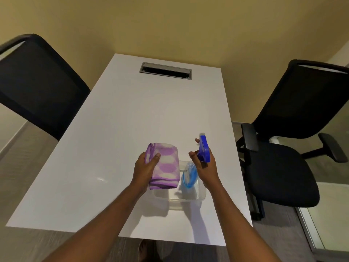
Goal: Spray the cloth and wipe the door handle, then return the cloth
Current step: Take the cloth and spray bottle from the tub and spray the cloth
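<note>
My left hand (145, 167) grips a folded purple-and-white cloth (166, 165) by its left edge and holds it above the white table. Just to its right, my right hand (204, 167) holds a spray bottle (204, 150) with a blue trigger head and a clear body of blue liquid; its nozzle points away from me. Both hover over a clear plastic container (196, 199) near the table's front edge. No door handle is in view.
The white table (120, 129) has a grey cable slot (165, 70) at its far end. A black mesh office chair (39, 86) stands at the left and another black office chair (294, 148) at the right. A yellow wall is behind.
</note>
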A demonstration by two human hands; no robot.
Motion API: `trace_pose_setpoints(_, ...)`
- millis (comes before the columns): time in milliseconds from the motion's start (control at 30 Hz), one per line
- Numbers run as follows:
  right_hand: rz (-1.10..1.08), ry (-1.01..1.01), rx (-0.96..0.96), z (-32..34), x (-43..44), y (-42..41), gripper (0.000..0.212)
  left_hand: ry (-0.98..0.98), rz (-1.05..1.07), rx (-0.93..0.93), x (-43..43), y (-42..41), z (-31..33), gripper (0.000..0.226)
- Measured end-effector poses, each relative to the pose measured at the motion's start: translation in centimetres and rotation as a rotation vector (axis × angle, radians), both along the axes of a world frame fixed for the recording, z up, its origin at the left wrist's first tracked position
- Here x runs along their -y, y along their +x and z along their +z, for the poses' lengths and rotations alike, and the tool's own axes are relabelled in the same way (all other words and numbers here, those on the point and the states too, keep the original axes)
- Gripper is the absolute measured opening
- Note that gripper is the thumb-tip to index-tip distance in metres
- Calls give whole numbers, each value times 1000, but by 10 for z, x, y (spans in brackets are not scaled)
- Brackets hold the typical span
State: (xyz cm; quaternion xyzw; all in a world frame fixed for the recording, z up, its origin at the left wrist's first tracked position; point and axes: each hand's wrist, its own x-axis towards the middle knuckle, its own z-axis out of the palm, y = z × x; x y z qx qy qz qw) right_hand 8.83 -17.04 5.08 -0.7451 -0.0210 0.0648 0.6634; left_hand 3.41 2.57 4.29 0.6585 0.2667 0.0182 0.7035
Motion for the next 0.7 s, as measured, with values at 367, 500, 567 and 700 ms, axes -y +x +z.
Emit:
trace_pose_setpoints(367,410,-169,26,86,8,-12,40,51,34,97,-20,19,15,40)
trace_pose_setpoints(500,489,-270,-46,76,7,-19,40,51,25,119,-17,21,22,39)
trace_pose_setpoints(567,494,-303,-70,73,9,-21,43,78,17,133,-15,21,25,38)
trace_pose_setpoints(700,494,-330,-77,77,7,-20,51,150,-20,189,-13,18,33,48)
